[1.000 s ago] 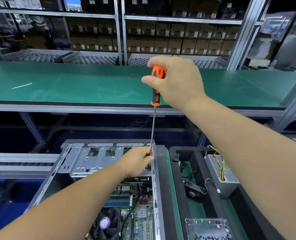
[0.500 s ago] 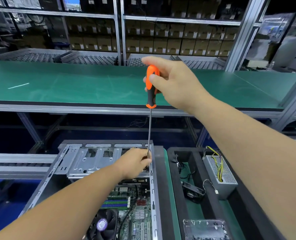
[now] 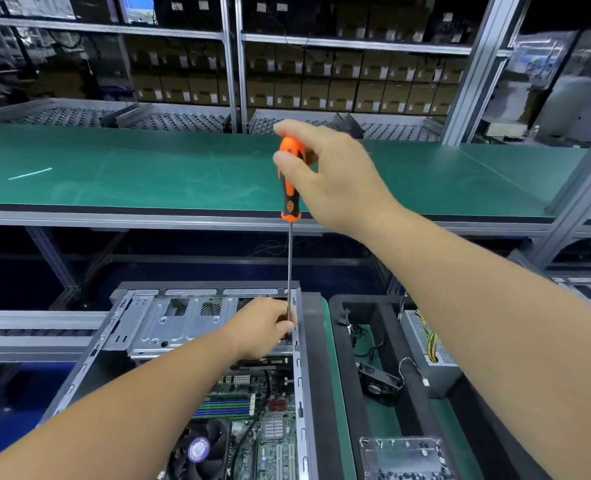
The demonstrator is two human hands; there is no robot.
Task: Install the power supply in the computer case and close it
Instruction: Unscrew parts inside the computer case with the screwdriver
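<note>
The power supply (image 3: 429, 355) sits in the black tray (image 3: 335, 306) right of the open computer case (image 3: 197, 320), as before. The left hand (image 3: 263, 327) pinches the screwdriver (image 3: 290, 188) shaft at the case's corner; the right hand (image 3: 325, 174) holds the handle, its fingers shifted since a second ago.

Screwdriver (image 3: 290, 183) in my right hand (image 3: 335, 174): glossy orange plastic handle with matt black rubbery inserts, thin bright steel shaft. Computer case (image 3: 141, 327) under my left hand (image 3: 263, 329): bare galvanised sheet metal, dull grey sheen, stamped and perforated. Inside it, motherboard (image 3: 273, 431) is green laminate; finned heatsink looks like bright metal. Right of the case, foam tray (image 3: 422, 414) is matt black and slightly rough. In it, power supply (image 3: 429, 355) has a grey metal shell and punched mesh side. Shelf mat (image 3: 148, 174) behind the case: smooth green rubber, faint sheen.
</note>
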